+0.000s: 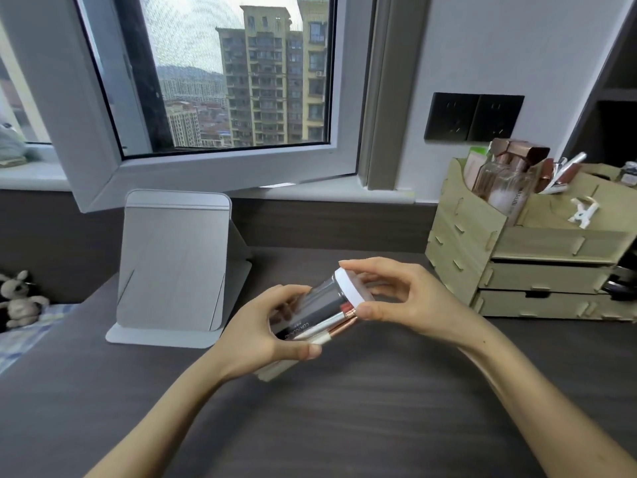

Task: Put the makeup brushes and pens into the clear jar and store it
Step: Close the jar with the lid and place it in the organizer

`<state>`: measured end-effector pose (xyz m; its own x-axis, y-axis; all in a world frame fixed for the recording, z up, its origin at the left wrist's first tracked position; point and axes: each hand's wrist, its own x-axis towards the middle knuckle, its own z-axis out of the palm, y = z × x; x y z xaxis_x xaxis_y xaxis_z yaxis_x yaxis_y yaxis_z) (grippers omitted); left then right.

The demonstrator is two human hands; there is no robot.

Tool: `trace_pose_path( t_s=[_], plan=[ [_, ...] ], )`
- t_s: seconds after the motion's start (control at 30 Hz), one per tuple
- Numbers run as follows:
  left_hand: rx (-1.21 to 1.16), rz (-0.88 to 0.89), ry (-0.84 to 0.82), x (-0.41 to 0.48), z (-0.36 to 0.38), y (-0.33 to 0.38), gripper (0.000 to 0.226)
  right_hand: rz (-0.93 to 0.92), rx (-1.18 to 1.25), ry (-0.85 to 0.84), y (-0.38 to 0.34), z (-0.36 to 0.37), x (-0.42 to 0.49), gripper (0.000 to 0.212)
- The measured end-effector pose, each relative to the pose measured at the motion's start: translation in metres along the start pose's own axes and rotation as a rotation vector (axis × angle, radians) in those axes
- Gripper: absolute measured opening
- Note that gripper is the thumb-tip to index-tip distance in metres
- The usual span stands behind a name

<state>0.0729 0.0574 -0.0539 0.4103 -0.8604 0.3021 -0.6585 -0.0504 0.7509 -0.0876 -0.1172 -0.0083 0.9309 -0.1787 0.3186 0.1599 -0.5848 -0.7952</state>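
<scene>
I hold the clear jar (319, 300) tilted on its side above the dark desk (344, 426), mid-frame. My left hand (262, 336) wraps around the jar's base end. My right hand (396, 296) pinches the white lid (350, 287) at the jar's upper right end. Inside the jar lie several makeup brushes and pens (324, 326), among them one with a rose-gold ferrule and a black tube with white lettering. A pale handle sticks out below my left hand.
A light wooden organizer (517, 257) with drawers stands at the right, holding bottles and cosmetics. A grey folding stand (172, 270) sits at the left behind my hands. An open window frame juts inward above it. A small plush toy (20, 298) lies far left.
</scene>
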Motion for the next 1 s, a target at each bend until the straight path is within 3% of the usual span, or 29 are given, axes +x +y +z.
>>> trace_pose_path(
  t_s=[0.1,0.2,0.3,0.33,0.4,0.47,0.57,0.63,0.8,1.0],
  plan=[
    [0.001,-0.004,0.031,0.000,0.003,0.000,0.066,0.037,-0.077,0.040,0.000,0.000,0.000,0.050],
    [0.070,0.038,0.108,0.000,0.011,0.004,0.065,0.107,-0.359,0.182,-0.001,0.006,0.004,0.046],
    [0.142,0.049,0.134,0.003,0.020,0.008,0.072,0.182,-0.667,0.159,-0.005,0.006,0.010,0.064],
    [0.150,0.040,0.130,0.003,0.021,0.008,0.073,0.221,-0.660,0.104,-0.005,0.000,0.010,0.069],
    [0.140,0.020,0.123,0.004,0.022,0.006,0.075,0.265,-0.425,-0.045,-0.008,-0.012,0.009,0.065],
    [0.101,0.007,0.118,0.005,0.023,0.005,0.075,0.196,-0.324,-0.155,-0.006,-0.019,0.005,0.057],
    [0.070,0.002,0.063,0.005,0.026,0.006,0.070,0.169,-0.450,-0.008,0.001,-0.014,0.006,0.053],
    [0.083,0.014,0.043,0.005,0.031,0.006,0.069,0.211,-0.480,0.083,0.002,-0.014,0.008,0.067],
    [-0.044,-0.032,0.044,0.008,0.033,0.004,0.071,0.147,-0.497,-0.046,0.004,-0.016,0.001,0.057],
    [-0.062,0.032,0.112,0.016,0.043,0.009,0.066,0.086,-0.407,0.169,0.011,-0.014,0.001,0.046]
  ],
)
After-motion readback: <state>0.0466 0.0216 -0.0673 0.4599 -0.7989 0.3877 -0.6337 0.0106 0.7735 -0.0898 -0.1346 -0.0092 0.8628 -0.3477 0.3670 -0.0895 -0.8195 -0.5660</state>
